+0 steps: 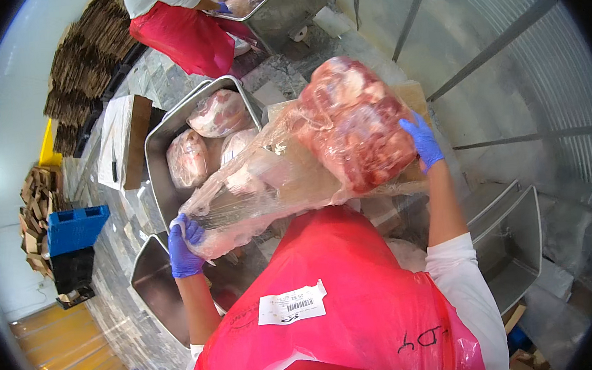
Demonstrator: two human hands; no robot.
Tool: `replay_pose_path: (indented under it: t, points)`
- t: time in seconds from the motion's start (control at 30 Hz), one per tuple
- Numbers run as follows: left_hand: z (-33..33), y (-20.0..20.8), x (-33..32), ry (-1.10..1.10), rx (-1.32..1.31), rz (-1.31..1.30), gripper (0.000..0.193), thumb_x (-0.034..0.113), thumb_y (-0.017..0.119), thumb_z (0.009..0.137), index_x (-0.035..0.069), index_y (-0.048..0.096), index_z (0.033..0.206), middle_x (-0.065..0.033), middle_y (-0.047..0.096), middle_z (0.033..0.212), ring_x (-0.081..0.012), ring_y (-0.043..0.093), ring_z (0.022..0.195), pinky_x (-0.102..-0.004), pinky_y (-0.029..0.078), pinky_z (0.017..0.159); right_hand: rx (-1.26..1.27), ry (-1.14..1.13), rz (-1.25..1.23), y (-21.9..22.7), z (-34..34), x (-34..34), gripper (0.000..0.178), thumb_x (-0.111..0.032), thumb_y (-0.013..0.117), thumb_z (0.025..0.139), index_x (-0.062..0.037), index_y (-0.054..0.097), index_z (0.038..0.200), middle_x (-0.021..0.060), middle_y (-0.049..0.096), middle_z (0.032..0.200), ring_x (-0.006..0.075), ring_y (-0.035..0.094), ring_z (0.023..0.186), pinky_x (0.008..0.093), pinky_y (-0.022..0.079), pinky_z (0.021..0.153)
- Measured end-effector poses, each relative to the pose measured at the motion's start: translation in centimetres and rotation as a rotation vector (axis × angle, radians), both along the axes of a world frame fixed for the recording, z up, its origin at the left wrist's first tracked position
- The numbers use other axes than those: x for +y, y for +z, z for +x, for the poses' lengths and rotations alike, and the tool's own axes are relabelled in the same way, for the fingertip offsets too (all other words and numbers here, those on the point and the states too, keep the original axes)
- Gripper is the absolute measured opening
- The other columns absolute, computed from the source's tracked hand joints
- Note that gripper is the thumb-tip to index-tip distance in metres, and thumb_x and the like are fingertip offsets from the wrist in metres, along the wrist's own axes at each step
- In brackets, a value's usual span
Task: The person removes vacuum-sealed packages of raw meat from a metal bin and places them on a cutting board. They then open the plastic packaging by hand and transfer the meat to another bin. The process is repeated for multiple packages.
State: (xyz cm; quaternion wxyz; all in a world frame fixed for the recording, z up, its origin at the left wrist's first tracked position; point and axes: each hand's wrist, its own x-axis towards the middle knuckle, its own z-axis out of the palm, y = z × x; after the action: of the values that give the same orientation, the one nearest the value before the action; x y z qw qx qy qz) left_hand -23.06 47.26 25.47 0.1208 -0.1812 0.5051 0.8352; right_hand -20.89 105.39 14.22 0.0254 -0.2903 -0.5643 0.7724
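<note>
A large piece of raw red meat (357, 128) in clear plastic hangs before me, its bag (268, 180) stretched out to the left. My left hand (186, 244), in a purple glove, is closed around the gathered end of that bag. At the meat's right end, my right hand (421, 140), also gloved, presses against its side and supports it, some fingers out of sight underneath. Beyond the bag stands a metal bin (157, 158) holding several wrapped meat pieces (219, 113). Part of a cardboard box (411, 99) shows behind the meat.
Another metal bin (148, 266) sits at lower left, and a metal tub (517, 251) at right. A co-worker in a red apron (183, 37) leans over a bin of meat (309, 3) at the far side. Stacked flattened cardboard (85, 62) and a blue pallet (77, 229) lie left.
</note>
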Motion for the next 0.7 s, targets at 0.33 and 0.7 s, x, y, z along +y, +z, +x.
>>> replay_pose_path:
  t: [0.33, 0.7]
  points:
    - [-2.5, 0.4, -1.6, -0.006, 0.052, 0.255, 0.014, 0.018, 0.059, 0.095, 0.007, 0.053, 0.099, 0.0041, 0.038, 0.072, -0.0067, 0.036, 0.058, -0.0226, 0.032, 0.049, -0.392, 0.071, 1.242, -4.8, 0.2, -0.9, 0.058, -0.023, 0.071, 0.08, -0.0018, 0.055, 0.131, 0.023, 0.058, 0.126, 0.0359, 0.057, 0.117, 0.0426, 0.045, 0.102]
    - [-1.9, 6.2, -0.2, -0.077, 0.085, 0.366, 0.014, 0.02, 0.056, 0.096, 0.008, 0.05, 0.091, 0.0035, 0.035, 0.069, -0.0077, 0.035, 0.056, -0.0241, 0.032, 0.048, 0.501, 0.757, 1.144, 3.3, -3.9, -31.4, 0.089, -0.042, 0.075, 0.076, 0.0019, 0.038, 0.144, 0.0266, 0.04, 0.146, 0.0413, 0.041, 0.133, 0.0454, 0.035, 0.109]
